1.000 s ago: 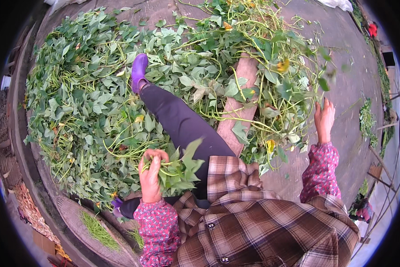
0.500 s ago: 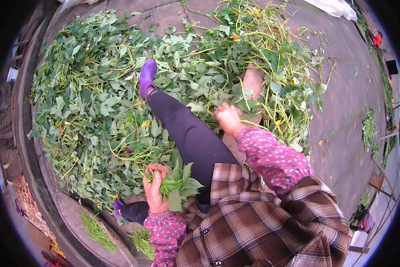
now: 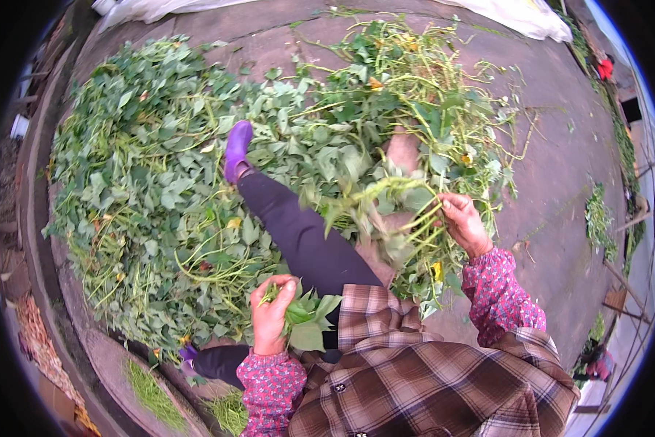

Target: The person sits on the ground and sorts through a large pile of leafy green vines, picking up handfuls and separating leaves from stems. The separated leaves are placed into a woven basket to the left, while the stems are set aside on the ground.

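Observation:
My left hand is closed around a small bunch of green leaves, held over my lap with the leaves fanning to the right. My right hand, raised beside the right part of the heap, pinches a long leafy vine by its stem. That vine stretches leftward, its leaves blurred by motion. Under and around my outstretched leg spreads a wide heap of leafy green vines. At its upper right the heap turns to tangled, paler stems.
A purple shoe rests among the leaves. At lower left a wooden board or trough bears thin green stems. White sheeting lies along the far edge of the grey paved ground. A loose leafy clump sits at right.
My right hand has moved right and slightly nearer, drawing a leafy vine with it. My left hand has shifted slightly right and still grips its bunch of leaves.

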`<move>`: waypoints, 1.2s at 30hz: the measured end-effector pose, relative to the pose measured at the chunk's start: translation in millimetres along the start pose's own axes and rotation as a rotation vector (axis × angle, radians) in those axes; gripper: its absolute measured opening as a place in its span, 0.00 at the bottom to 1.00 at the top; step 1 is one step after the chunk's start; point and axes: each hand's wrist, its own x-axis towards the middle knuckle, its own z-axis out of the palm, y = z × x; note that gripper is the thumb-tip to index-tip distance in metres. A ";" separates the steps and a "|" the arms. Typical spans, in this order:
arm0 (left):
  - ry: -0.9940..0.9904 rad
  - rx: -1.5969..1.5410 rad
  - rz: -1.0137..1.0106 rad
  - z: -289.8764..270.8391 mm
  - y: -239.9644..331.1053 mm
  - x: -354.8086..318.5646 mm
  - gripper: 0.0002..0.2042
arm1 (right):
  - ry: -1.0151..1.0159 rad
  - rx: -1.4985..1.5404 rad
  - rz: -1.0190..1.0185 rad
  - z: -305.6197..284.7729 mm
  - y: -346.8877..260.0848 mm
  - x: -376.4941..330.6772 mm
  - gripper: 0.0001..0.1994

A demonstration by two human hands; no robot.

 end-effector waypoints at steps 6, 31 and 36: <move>0.069 0.050 -0.003 -11.5 -1.1 -7.2 0.05 | -0.045 0.003 0.239 16.5 46.4 -6.4 0.10; 0.053 0.470 0.350 42.7 13.9 -2.3 0.08 | -0.132 -0.172 0.312 24.3 40.1 -10.4 0.12; 0.020 0.229 0.277 46.2 6.1 -6.8 0.07 | -0.130 -0.130 0.308 27.9 42.1 -9.7 0.11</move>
